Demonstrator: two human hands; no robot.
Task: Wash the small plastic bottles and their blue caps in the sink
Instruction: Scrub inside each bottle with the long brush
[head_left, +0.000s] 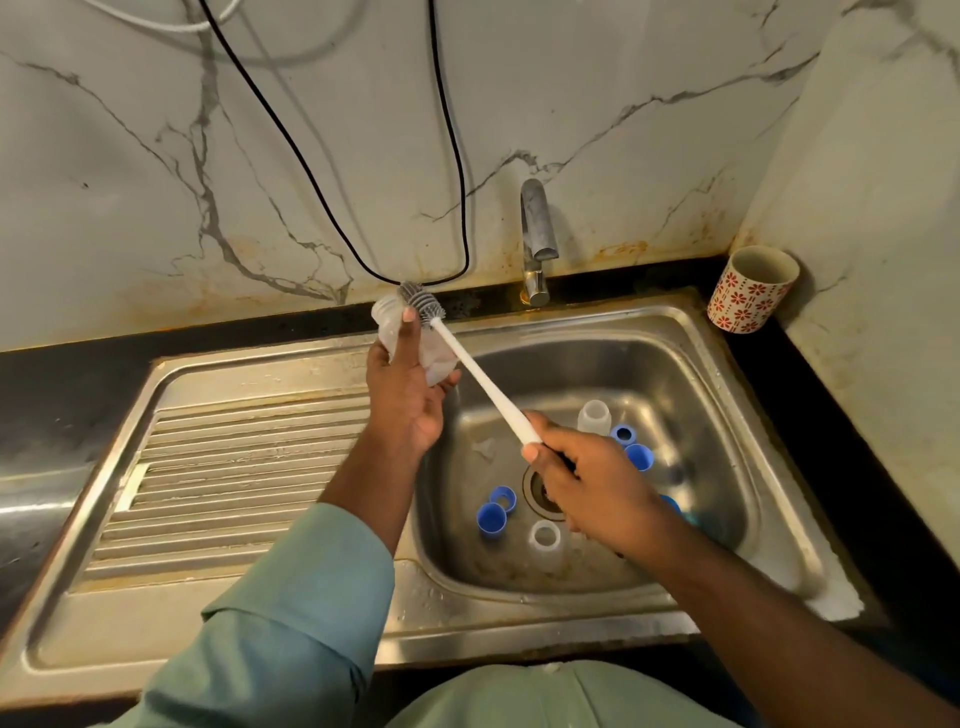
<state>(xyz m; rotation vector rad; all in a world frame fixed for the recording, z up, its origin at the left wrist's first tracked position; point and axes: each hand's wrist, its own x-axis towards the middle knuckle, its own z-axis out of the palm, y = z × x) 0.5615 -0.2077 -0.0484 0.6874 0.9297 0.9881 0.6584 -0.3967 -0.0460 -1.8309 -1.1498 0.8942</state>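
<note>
Gripping bottle (410, 343) w/ left hand (408, 400), right hand (587, 478) clutching brush (467, 364) handle

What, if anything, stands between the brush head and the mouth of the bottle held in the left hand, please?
Nothing visible does. The brush head sits just outside the mouth of the bottle that the left hand grips, with no object between them. The right hand holds the handle lower down, over the sink.

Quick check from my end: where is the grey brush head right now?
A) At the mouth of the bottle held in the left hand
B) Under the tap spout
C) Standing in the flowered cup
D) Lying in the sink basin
A: the brush head is at the mouth of the bottle gripped by the left hand, while the right hand holds the white handle.
</note>
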